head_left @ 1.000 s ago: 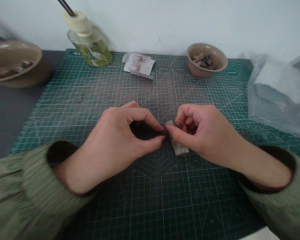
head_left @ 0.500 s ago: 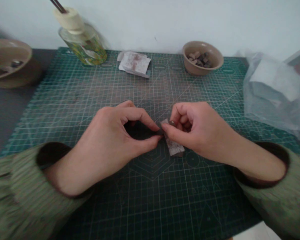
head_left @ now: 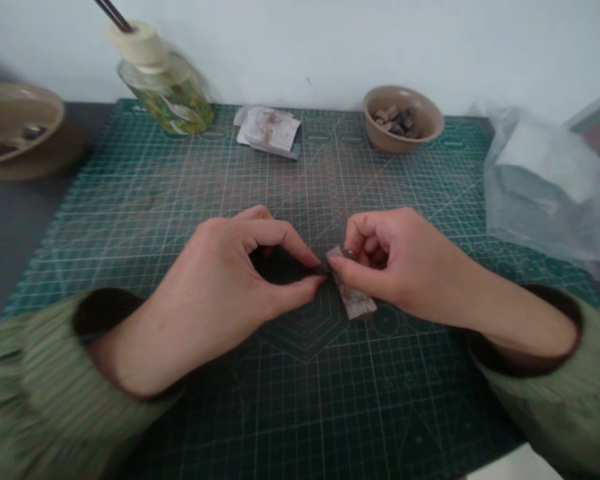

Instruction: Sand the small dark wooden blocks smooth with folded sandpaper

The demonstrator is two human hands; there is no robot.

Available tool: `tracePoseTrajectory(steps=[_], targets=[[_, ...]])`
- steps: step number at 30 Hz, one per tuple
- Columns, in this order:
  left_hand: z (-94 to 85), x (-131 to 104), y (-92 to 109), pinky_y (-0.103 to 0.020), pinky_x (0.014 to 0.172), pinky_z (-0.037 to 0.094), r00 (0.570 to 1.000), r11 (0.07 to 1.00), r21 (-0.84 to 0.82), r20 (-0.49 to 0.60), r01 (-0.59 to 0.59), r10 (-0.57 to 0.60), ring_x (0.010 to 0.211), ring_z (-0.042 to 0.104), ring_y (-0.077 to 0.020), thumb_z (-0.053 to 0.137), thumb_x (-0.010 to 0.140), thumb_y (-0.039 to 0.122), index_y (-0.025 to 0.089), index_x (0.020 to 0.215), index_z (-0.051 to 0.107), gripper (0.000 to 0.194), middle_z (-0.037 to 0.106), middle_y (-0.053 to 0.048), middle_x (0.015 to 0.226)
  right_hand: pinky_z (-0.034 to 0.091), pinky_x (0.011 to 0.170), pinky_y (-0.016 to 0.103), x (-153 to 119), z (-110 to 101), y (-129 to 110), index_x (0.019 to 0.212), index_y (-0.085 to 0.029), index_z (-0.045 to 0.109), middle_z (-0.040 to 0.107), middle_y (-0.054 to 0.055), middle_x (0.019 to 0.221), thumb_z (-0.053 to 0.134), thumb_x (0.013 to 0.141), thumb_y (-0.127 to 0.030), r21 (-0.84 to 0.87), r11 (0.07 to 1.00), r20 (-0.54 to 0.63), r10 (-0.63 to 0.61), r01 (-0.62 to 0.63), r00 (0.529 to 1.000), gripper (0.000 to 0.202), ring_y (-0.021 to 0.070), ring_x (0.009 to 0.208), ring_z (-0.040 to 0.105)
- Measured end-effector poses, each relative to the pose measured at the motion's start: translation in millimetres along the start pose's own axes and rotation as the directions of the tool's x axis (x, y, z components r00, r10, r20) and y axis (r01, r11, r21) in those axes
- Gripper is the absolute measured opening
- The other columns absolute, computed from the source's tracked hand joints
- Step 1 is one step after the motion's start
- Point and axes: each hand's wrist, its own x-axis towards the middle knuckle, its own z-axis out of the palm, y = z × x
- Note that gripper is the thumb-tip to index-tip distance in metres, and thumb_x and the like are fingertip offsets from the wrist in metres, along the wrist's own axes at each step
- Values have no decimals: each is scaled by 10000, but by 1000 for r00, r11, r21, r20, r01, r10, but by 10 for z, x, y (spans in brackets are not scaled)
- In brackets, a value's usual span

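My left hand (head_left: pixel 235 267) is closed in a pinch, thumb and forefinger on a small dark piece (head_left: pixel 323 268) that is mostly hidden by the fingertips. Opposite it, my right hand (head_left: pixel 405 257) grips a folded strip of worn, pale sandpaper (head_left: pixel 356 303) between thumb and curled fingers. The strip's upper end meets the small piece, while its lower end sticks out below my right thumb. Both hands are over the middle of a green cutting mat (head_left: pixel 280 413).
At the back stand a glass reed diffuser bottle (head_left: pixel 173 100), stained folded sheets (head_left: pixel 270 130) and a brown bowl (head_left: pixel 405 143) of small chunks. A larger bowl (head_left: pixel 25 160) is at left. A clear plastic bag (head_left: pixel 545 173) lies at right, white paper (head_left: pixel 515 465) at the front edge.
My right hand and the sandpaper strip have shifted slightly right and down against the small piece. My left hand keeps its pinch. The whole view has dipped a little.
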Motion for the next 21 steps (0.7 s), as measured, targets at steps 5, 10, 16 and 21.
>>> tracePoseTrajectory(steps=[5,10,16,21], targets=[[2,0,-14,-347,834,552,1000,1000,-5,-1,0,0,892,767,-201,895,847,328,327,922,889,75,830,36,947,338,486,263,-16,-2,1,773,-219,610,613,-63,604,809,931,-223,-1,1000,-11,0,0,1000,255,100,525,522],[-9,4,-19,-352,815,552,1000,1000,3,8,2,-2,887,764,-206,908,843,336,335,928,888,87,829,31,954,342,489,267,-13,-10,13,771,-220,611,618,-59,605,796,944,-250,-17,1000,-23,1,-1,1000,255,104,527,529],[-10,5,-30,-378,796,554,1000,1000,-27,23,-2,3,867,766,-215,918,846,311,322,903,878,71,817,23,921,387,513,253,-22,-46,32,773,-217,622,659,-62,602,778,914,-173,-92,995,42,33,-29,999,215,102,523,585],[-2,-12,-15,-387,837,624,999,995,-94,20,-29,31,878,787,-206,868,861,229,306,919,868,96,826,15,963,372,490,252,-13,-54,38,758,-213,627,639,-46,594,810,953,-272,-11,998,-150,61,-63,987,273,112,520,554]])
